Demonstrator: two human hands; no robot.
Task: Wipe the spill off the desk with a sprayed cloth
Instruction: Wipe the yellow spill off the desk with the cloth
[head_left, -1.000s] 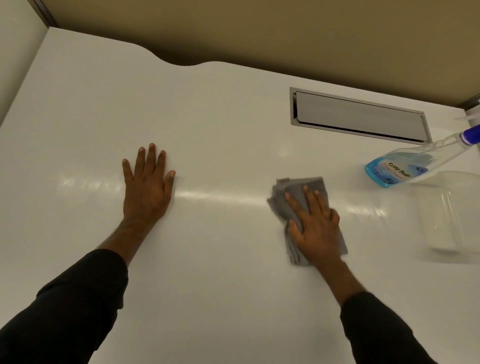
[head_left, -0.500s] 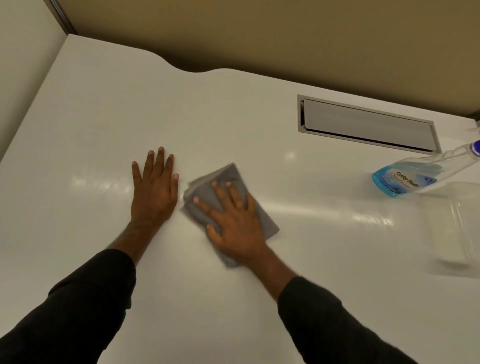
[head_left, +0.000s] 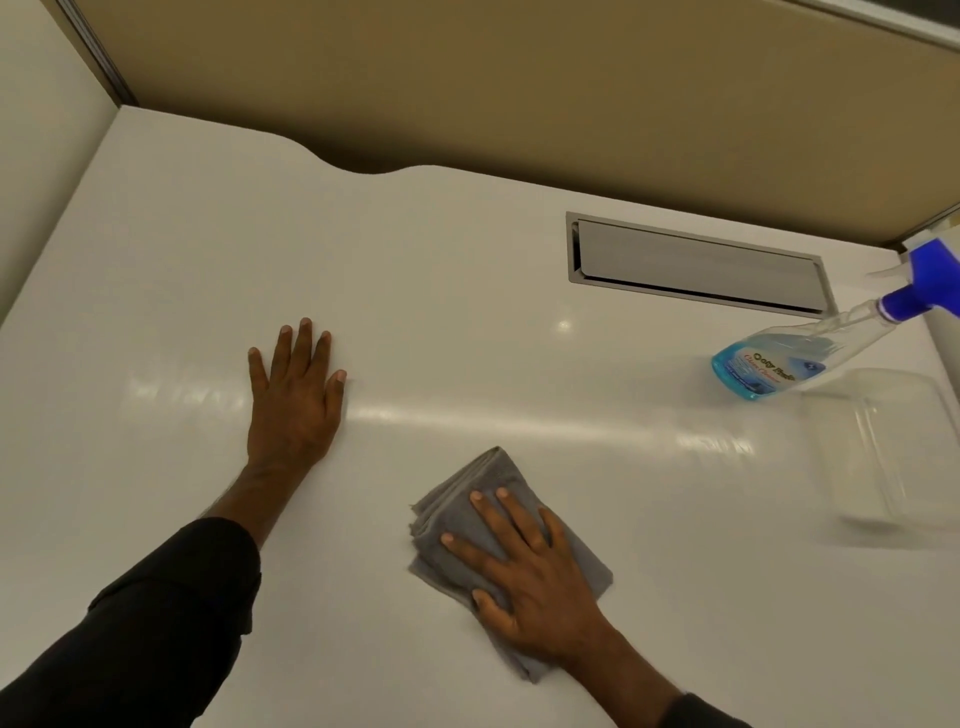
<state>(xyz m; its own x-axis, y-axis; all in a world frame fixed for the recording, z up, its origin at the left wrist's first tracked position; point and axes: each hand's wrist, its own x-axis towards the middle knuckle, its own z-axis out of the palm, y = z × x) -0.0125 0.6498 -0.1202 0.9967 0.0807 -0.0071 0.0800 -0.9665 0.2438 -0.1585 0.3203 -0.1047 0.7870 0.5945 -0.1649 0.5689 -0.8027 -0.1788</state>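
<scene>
A: Hidden or cut off?
B: Spray bottle (head_left: 789, 358) trigger head clipped by right frame edge; label text only partly legible. Clear plastic container (head_left: 883, 452) beside it, faint and blurred, contents not discernible. No spill discernible on the glossy white worktop (head_left: 467, 291); only glare streaks. Part of cloth covered by palm.

A: Cloth?
B: Grey cloth (head_left: 467, 493), folded into several layers, edges stacked at left, lying flat on near-centre worktop, well apart from bottle.

A: Hands?
B: Right hand (head_left: 530, 582) flat on top of cloth, fingers spread, pressing, not clenched. Left hand (head_left: 293, 400) flat on bare worktop, fingers extended and slightly apart, holding nothing. Recessed grey cable flap (head_left: 696, 267) at rear.
</scene>
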